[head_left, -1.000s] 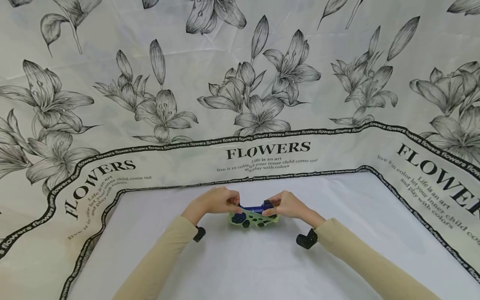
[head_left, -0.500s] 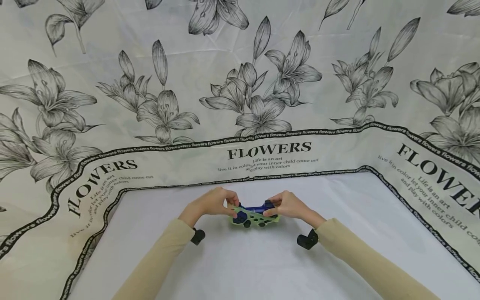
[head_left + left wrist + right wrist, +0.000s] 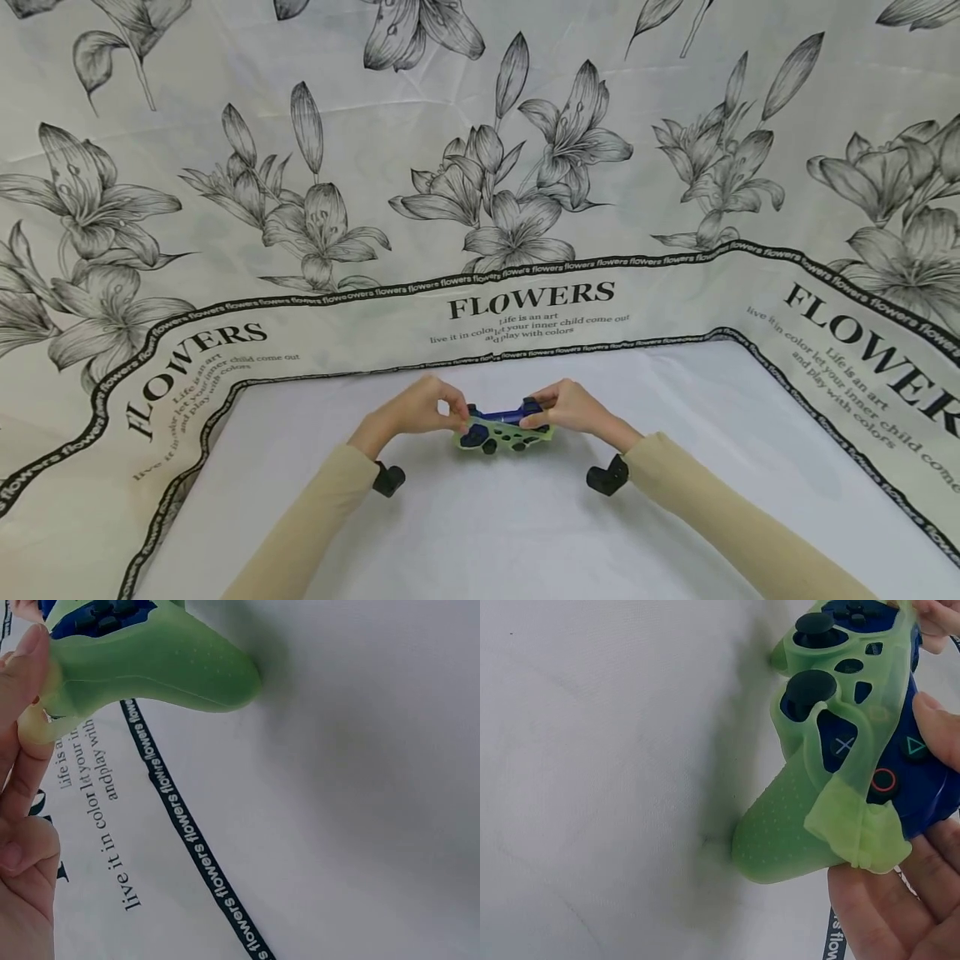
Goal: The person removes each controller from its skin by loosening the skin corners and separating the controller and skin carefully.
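Observation:
A blue game controller [image 3: 928,787] with black sticks and buttons is held up between both hands. A translucent green silicone cover [image 3: 769,825] sits over its grips and part of its face. At the right end the cover's edge is bunched, leaving the triangle and circle buttons bare. My left hand [image 3: 418,406] pinches the cover's edge at the left end; the left wrist view shows thumb and finger on the cover [image 3: 157,667]. My right hand [image 3: 576,409] grips the controller's right end, thumb on its face near the triangle button and fingers underneath.
A white cloth-covered table [image 3: 495,533] lies below. Behind it and along the sides hangs a floral printed cloth [image 3: 345,329] with a black lettered border. Black wrist cameras, one left [image 3: 389,479] and one right [image 3: 607,476], sit beneath the wrists.
My left thumb and fingers have shifted slightly left along the controller's left end, with the cover's edge between them. My right hand keeps its hold; the head view has shifted a little.

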`<act>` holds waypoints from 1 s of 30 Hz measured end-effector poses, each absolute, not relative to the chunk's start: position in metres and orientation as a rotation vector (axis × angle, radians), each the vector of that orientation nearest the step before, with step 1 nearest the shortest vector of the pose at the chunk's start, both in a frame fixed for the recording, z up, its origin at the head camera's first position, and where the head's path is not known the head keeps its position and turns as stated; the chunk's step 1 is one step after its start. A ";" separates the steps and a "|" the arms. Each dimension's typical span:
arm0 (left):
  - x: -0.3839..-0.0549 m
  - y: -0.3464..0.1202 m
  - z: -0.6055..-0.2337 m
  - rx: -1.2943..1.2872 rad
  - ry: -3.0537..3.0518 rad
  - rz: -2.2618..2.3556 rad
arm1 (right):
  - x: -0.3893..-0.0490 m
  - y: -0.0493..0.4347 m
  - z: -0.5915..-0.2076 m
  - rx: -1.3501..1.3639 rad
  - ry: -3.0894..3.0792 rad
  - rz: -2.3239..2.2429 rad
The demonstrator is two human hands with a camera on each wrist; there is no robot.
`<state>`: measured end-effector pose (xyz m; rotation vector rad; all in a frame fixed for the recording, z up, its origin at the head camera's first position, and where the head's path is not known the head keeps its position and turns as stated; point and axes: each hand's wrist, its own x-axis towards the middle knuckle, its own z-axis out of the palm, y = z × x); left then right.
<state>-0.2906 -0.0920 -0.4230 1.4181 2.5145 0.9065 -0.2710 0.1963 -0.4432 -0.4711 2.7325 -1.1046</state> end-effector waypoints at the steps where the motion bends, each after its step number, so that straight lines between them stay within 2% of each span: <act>1: -0.290 -0.093 -0.424 1.416 2.507 0.920 | -0.271 0.196 -0.443 -0.465 2.732 -1.107; 16: -0.279 -0.101 -0.433 1.292 2.564 0.920 | -0.271 0.195 -0.443 -0.468 2.719 -1.108; 30: -0.275 -0.106 -0.445 1.316 2.542 0.951 | -0.275 0.196 -0.443 -0.466 2.728 -1.087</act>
